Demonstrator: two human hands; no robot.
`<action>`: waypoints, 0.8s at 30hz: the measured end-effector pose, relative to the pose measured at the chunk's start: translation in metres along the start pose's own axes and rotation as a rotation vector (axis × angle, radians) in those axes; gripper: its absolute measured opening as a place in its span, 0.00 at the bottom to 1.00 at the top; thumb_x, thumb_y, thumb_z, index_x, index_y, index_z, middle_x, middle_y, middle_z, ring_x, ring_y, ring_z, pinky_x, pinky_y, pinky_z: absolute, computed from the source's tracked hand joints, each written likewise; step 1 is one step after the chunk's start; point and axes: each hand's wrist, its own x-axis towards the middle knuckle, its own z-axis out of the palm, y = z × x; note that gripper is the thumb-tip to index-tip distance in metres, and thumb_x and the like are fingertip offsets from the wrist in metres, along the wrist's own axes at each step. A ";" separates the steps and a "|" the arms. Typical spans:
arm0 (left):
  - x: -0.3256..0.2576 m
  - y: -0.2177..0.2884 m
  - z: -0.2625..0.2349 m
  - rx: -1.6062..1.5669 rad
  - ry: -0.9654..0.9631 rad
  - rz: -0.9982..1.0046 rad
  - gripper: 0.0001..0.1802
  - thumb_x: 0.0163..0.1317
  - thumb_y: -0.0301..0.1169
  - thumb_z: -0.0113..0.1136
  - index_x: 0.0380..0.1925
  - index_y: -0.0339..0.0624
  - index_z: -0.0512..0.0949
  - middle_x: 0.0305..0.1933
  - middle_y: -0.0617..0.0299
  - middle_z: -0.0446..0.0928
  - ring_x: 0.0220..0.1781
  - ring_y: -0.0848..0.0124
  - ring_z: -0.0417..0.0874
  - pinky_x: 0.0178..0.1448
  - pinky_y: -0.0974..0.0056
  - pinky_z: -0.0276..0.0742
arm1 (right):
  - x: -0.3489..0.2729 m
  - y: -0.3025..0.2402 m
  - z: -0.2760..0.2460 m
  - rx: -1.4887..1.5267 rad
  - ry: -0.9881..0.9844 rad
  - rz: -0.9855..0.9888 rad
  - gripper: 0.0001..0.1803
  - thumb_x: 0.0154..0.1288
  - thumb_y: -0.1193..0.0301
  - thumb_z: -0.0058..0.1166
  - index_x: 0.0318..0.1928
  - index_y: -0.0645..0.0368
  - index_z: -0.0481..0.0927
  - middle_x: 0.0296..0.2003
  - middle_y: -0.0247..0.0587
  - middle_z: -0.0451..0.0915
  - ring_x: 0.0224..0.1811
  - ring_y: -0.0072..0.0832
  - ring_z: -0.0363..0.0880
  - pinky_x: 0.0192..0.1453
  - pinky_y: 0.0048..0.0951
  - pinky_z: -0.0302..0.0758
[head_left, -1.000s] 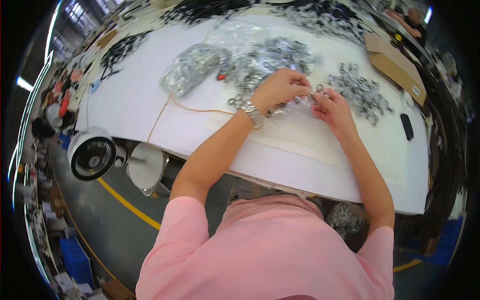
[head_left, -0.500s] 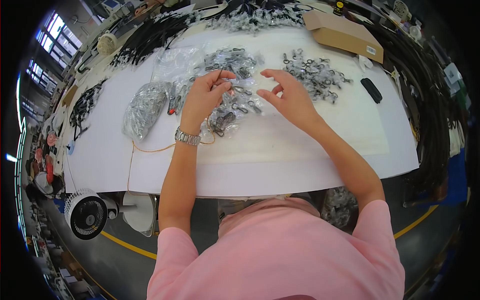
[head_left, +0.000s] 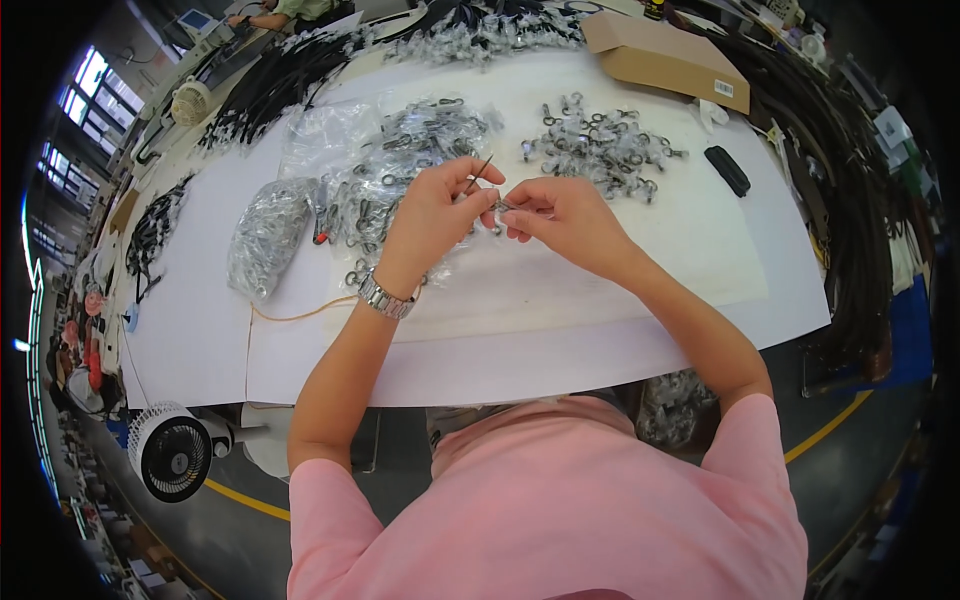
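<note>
My left hand is closed, with a thin dark pointed tool sticking up between its thumb and index finger. Facing it, my right hand pinches a small greyish, partly clear piece; the fingertips cover most of it, and both hands meet there. Behind and left of the hands lies a spread of metal snap hooks in clear plastic wrap. To the right is a second pile of wrapped metal hooks. An orange cord runs from under my left wrist to the table's front edge.
A stuffed clear plastic bag lies at left, beside a red-tipped tool. A cardboard box and a black case are at right. Black straps lie behind. A fan stands front left; another person's hand shows far left.
My right hand has moved down and left to meet the left, its fingers now pinched on a small piece. My left hand has shifted slightly right and down. The view has turned a little.
</note>
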 end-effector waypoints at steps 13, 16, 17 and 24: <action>-0.003 0.003 0.014 0.015 -0.071 0.141 0.16 0.69 0.26 0.61 0.56 0.44 0.83 0.26 0.71 0.79 0.27 0.85 0.71 0.31 0.74 0.64 | 0.002 0.019 -0.023 0.440 -0.205 0.291 0.14 0.69 0.63 0.67 0.43 0.61 0.84 0.32 0.33 0.85 0.33 0.20 0.83 0.43 0.24 0.81; -0.006 -0.004 0.017 0.012 -0.044 0.074 0.14 0.71 0.29 0.61 0.54 0.41 0.82 0.28 0.66 0.82 0.28 0.81 0.79 0.35 0.71 0.73 | 0.003 0.030 -0.017 0.499 -0.287 0.241 0.12 0.67 0.66 0.68 0.43 0.62 0.84 0.32 0.32 0.85 0.32 0.18 0.81 0.41 0.23 0.79; -0.007 -0.005 0.017 0.007 -0.045 0.070 0.14 0.71 0.29 0.61 0.54 0.41 0.82 0.28 0.66 0.82 0.28 0.81 0.79 0.35 0.71 0.73 | 0.003 0.030 -0.016 0.488 -0.245 0.264 0.11 0.67 0.68 0.68 0.43 0.62 0.83 0.32 0.32 0.85 0.32 0.18 0.81 0.40 0.22 0.78; -0.010 -0.017 0.017 -0.135 -0.095 -0.108 0.10 0.74 0.35 0.61 0.38 0.40 0.84 0.24 0.70 0.80 0.19 0.87 0.67 0.22 0.75 0.59 | 0.000 0.025 -0.003 0.467 -0.077 0.218 0.10 0.68 0.71 0.65 0.44 0.64 0.82 0.32 0.33 0.84 0.31 0.17 0.79 0.38 0.23 0.76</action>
